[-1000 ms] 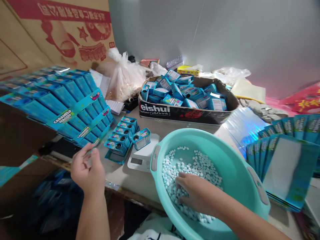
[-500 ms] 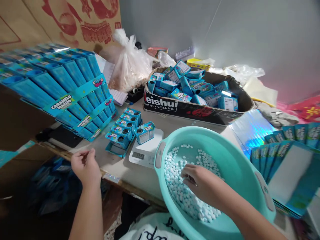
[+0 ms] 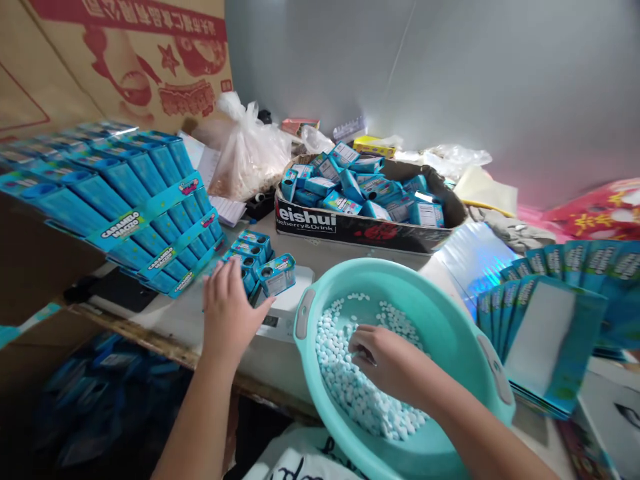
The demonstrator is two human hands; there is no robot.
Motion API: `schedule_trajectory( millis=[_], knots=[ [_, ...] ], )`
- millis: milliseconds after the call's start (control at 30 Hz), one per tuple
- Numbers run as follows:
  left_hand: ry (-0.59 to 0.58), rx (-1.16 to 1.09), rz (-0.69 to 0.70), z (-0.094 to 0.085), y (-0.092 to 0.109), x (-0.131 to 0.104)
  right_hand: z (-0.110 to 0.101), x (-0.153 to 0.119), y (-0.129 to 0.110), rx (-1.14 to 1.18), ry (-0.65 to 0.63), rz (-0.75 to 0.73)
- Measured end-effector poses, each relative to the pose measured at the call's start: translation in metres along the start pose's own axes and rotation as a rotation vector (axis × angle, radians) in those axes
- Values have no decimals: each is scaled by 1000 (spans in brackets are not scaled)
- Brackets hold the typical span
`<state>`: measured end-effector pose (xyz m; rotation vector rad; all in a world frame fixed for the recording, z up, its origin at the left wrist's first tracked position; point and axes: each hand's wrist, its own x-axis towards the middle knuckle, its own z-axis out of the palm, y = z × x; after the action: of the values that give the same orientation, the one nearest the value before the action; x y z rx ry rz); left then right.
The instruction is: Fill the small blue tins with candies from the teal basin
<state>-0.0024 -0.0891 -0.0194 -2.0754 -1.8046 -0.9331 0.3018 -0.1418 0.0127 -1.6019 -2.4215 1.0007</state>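
Observation:
My left hand (image 3: 230, 310), fingers spread, is over the near end of a row of small blue boxes (image 3: 254, 247) and hides part of it; whether it touches them I cannot tell. Right beside the row, a single blue box (image 3: 278, 275) rests on a white scale (image 3: 300, 287). My right hand (image 3: 373, 350) has its fingers curled down at the small pale candies (image 3: 345, 370) inside a turquoise basin (image 3: 465, 327). What those fingers hold, if anything, is hidden.
Blue boxes fill a black carton (image 3: 350, 230) at the back. Stacked blue display packs (image 3: 150, 200) stand at the left, fanned blue cartons (image 3: 540, 333) at the right. A knotted plastic bag (image 3: 255, 157) leans behind. More blue packs (image 3: 105, 393) lie below the table edge.
My left hand has moved right and forward from the table edge to the row of boxes, and its fingers have spread. My right hand remains in the basin. The view has shifted slightly.

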Motion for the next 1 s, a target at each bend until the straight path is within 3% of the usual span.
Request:
schedule_trajectory(
  millis=[100,167,233,400,533,600,833,900,1000],
  knots=[
    [-156,-44,86,14,10,35,0,-3,1,8,35,-23],
    [-169,-104,210,10,14,56,0,-4,2,4,51,-40],
    [-116,-140,429,-7,21,75,0,-5,3,-2,67,-52],
    [11,-21,1028,-72,53,107,-3,-10,4,6,106,-53],
    [225,189,1222,-99,73,118,-6,-13,5,11,129,-59],
    [265,219,1244,-101,78,121,-7,-13,5,8,134,-72],
    [57,80,1076,-77,75,119,-9,-13,8,-7,134,-85],
    [-2,67,952,-64,65,109,-8,-14,8,-17,126,-75],
    [-150,-74,633,-42,43,86,-7,-16,9,-26,105,-46]
  ],
)
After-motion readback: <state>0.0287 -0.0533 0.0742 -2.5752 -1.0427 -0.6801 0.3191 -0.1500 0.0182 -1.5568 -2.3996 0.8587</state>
